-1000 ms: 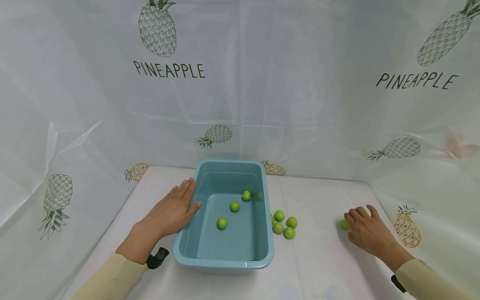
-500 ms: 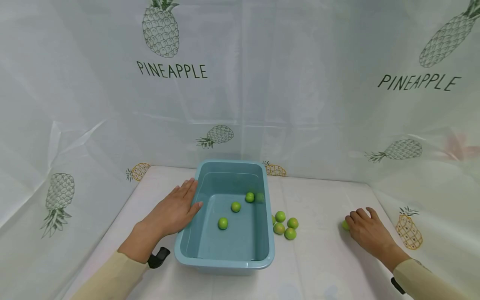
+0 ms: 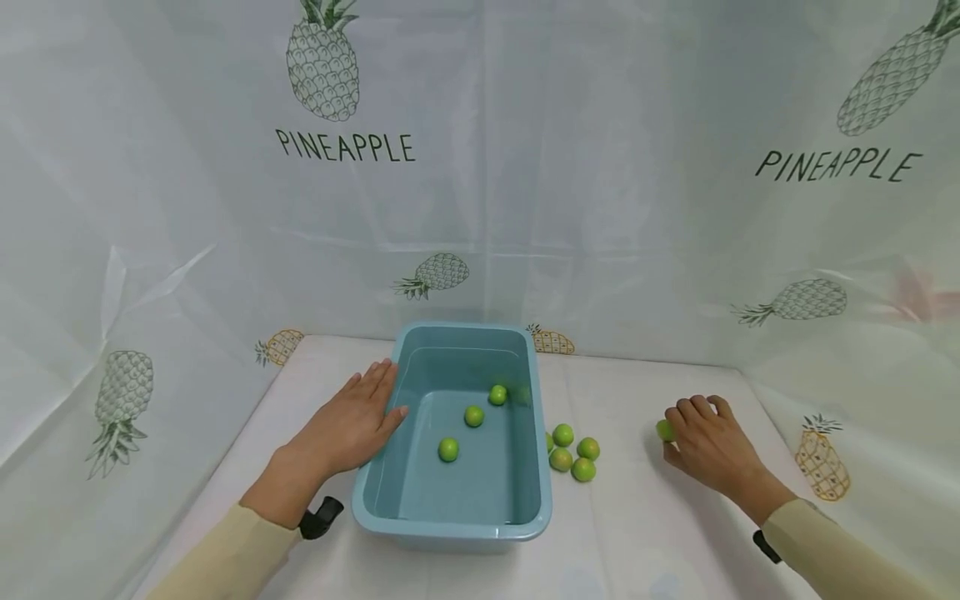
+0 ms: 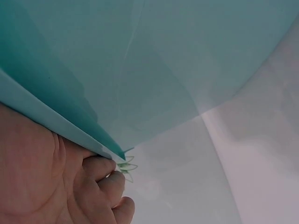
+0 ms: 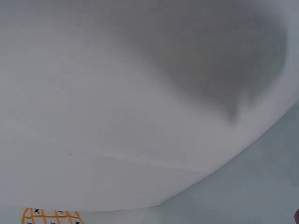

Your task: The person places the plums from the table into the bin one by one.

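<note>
The green fruit (image 3: 665, 430), pinched at the fingertips of the right hand (image 3: 708, 446), looks light, firm and smooth enough to slip, probably best held round its middle, while the left hand (image 3: 348, 427) rests, fingers extended, on the blue tub (image 3: 450, 530).

Three small round green fruits (image 3: 448, 450) sit in that blue rectangular plastic tub (image 3: 450, 528) on the white table (image 3: 645, 533); more fruits (image 3: 561, 459) lie just right, another fruit (image 3: 664, 431) beyond in the person's right hand (image 3: 707, 446), white pineapple-printed sheeting (image 3: 585, 208) behind.
</note>
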A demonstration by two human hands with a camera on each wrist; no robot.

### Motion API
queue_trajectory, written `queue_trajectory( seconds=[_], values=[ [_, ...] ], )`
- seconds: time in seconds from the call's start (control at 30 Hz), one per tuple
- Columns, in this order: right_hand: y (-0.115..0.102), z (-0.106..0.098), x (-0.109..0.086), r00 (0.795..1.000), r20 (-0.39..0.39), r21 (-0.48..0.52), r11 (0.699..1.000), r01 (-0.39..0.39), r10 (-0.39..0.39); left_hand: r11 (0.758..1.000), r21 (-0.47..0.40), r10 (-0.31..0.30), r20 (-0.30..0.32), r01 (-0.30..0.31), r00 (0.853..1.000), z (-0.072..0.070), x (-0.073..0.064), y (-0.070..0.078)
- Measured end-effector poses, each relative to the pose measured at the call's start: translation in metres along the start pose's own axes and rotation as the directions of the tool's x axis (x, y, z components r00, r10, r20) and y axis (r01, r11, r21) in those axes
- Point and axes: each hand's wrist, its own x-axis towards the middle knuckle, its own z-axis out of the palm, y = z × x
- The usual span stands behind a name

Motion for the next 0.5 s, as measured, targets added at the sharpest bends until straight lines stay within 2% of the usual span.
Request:
queue_trajectory(
  seconds=[0.1, 0.2, 0.37, 0.5],
  values=[
    [-0.004, -0.004, 0.017, 0.999, -0.035, 0.001, 1.000, -0.006, 0.006, 1.000, -0.004, 0.003, 0.002, -0.003, 1.000, 0.000, 0.001, 0.001],
    [-0.010, -0.009, 0.035, 0.999, -0.034, 0.004, 1.000, -0.020, 0.020, 1.000, 0.002, 0.008, 0.003, -0.008, 1.000, 0.001, 0.002, 0.002],
    [-0.023, -0.022, 0.075, 0.999, -0.035, 0.037, 0.999, -0.031, 0.032, 1.000, 0.012, 0.005, -0.004, -0.005, 1.000, 0.001, 0.000, 0.001],
    [-0.034, -0.036, 0.106, 0.998, -0.054, 0.049, 0.999, -0.006, 0.008, 1.000, 0.010, 0.005, -0.016, -0.005, 1.000, 0.000, -0.001, 0.001]
  ],
)
